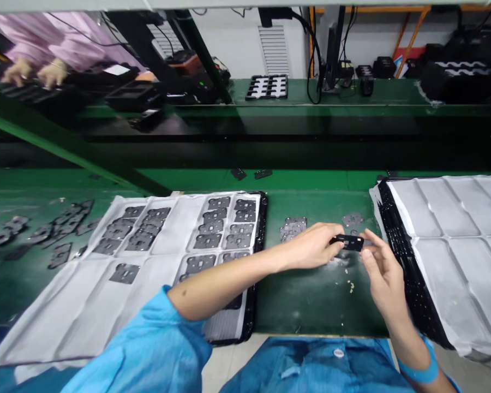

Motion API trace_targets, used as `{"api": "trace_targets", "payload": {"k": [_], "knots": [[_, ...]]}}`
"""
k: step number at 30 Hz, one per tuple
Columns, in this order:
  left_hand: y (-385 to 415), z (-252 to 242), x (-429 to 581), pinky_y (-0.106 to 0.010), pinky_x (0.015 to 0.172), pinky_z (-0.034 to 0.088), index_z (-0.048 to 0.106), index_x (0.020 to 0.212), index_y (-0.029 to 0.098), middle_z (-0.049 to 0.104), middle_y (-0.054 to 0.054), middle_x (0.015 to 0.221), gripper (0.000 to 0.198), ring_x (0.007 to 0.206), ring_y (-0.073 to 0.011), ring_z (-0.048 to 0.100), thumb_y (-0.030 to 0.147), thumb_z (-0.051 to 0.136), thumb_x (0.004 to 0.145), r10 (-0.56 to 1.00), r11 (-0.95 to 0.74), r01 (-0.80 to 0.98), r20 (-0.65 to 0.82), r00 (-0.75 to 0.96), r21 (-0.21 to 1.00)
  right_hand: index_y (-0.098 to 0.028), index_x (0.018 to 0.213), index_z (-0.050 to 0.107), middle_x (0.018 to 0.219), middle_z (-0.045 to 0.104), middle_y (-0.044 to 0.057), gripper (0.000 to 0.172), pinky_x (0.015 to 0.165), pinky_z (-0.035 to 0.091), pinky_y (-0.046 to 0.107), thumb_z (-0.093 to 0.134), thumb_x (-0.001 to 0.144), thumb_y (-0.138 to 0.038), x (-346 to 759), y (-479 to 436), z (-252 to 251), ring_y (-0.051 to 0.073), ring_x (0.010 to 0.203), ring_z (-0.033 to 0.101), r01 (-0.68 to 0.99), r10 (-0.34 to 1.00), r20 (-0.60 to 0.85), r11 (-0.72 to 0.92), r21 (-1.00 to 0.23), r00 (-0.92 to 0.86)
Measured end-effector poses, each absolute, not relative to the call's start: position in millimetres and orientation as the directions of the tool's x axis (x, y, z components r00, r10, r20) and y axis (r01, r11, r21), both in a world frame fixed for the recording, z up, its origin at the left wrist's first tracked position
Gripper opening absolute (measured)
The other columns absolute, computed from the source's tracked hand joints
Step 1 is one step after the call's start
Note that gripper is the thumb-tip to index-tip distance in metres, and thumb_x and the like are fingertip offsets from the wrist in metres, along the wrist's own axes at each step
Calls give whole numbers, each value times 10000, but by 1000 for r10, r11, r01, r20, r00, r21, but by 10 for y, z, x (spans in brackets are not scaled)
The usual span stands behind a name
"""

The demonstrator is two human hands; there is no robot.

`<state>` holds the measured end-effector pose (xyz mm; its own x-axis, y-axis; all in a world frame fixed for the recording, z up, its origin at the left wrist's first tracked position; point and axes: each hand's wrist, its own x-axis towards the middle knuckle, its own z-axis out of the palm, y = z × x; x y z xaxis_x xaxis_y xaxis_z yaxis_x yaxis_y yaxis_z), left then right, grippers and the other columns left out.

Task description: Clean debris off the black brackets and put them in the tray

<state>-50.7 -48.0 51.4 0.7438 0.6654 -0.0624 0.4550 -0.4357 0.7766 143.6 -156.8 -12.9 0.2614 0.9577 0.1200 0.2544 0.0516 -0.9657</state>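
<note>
My left hand (317, 244) is closed on the left end of a small black plate (352, 242), held above the green table (311, 305). At the plate's right end is my right hand (380, 265), its thumb and fingertips bent together; whether they hold something small is hard to see. A stack of dark plates (293, 228) lies left of the hands, partly behind my left wrist. Beyond the held plate lies a single grey plate (353, 219). Small pale bits (351, 286) are scattered on the table below the hands.
A tray with white lining (167, 232) and many dark plates stands at left, under my left forearm. Another white-lined tray (454, 218) is at right. Loose plates (61, 224) lie far left. A green post slants across the left. Another person's hands (36, 72) work across the bench.
</note>
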Motion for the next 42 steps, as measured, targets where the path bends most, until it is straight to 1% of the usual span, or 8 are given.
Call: {"api": "trace_targets", "payload": {"k": [2, 5, 9, 14, 18, 29, 37, 42], "knots": [[-693, 580, -559, -267, 609, 439, 585, 933, 213, 667, 15, 709, 124, 623, -158, 656, 224, 547, 1051, 681, -412, 469, -79, 728, 781, -339, 1320, 749, 1283, 763, 74, 308, 987, 626, 496, 611, 1079, -473, 1381, -1526, -44, 288, 1132, 735, 241, 974, 139, 94, -966, 176], [-975, 577, -622, -266, 549, 359, 567, 940, 225, 563, 55, 636, 126, 526, -127, 528, 253, 541, 1060, 754, -361, 479, -53, 655, 800, -320, 1144, 799, 1179, 784, 60, 265, 931, 626, 440, 573, 1102, -451, 1311, -1565, 45, 276, 1083, 739, 239, 982, 162, 134, -962, 102], [-1292, 453, -644, -285, 543, 291, 436, 825, 244, 453, 62, 627, 264, 524, -123, 404, 295, 511, 1074, 849, -297, 439, 24, 528, 848, -324, 1158, 793, 1168, 779, 46, 266, 910, 613, 383, 556, 1110, -436, 1295, -1680, 82, 258, 1080, 733, 210, 990, 136, 125, -970, 35], [-1540, 319, -557, -316, 572, 281, 393, 886, 268, 466, 51, 666, 226, 548, -151, 422, 324, 471, 1091, 890, -215, 427, -5, 456, 878, -290, 1133, 778, 1169, 755, 70, 293, 964, 576, 395, 515, 1125, -419, 1279, -1768, 60, 265, 1109, 705, 80, 995, 99, 99, -992, -7], [-1626, 263, -478, -327, 588, 290, 388, 946, 277, 492, 44, 694, 175, 555, -163, 438, 337, 436, 1103, 892, -195, 386, -1, 452, 902, -269, 1086, 750, 1081, 730, 71, 301, 946, 563, 393, 476, 1135, -382, 1224, -1799, 33, 255, 1050, 690, -40, 989, 146, 147, -988, 30], [-1693, 199, -420, -301, 589, 233, 370, 978, 262, 381, 86, 673, 133, 557, -140, 344, 311, 387, 1101, 891, -109, 328, -53, 450, 938, -233, 1042, 740, 1017, 728, 50, 296, 797, 502, 301, 472, 1139, -311, 1201, -1775, -20, 194, 910, 661, -75, 986, 166, 166, -983, 18], [-1674, 124, -437, -294, 596, 232, 376, 980, 261, 421, 76, 694, 147, 576, -138, 378, 333, 403, 1105, 888, -98, 325, -64, 455, 941, -237, 1123, 751, 1129, 730, 55, 306, 909, 534, 337, 469, 1020, -177, 1264, -1799, -114, 223, 1030, 679, -81, 992, 122, 119, -989, -23], [-1650, 132, -460, -285, 599, 249, 389, 969, 253, 432, 76, 691, 161, 587, -132, 379, 344, 408, 1101, 896, -45, 298, -93, 434, 954, -229, 1188, 749, 1184, 727, 66, 294, 982, 547, 355, 482, 1070, -263, 1336, -1782, -146, 240, 1121, 697, -104, 994, 84, 76, -992, -74]]}}
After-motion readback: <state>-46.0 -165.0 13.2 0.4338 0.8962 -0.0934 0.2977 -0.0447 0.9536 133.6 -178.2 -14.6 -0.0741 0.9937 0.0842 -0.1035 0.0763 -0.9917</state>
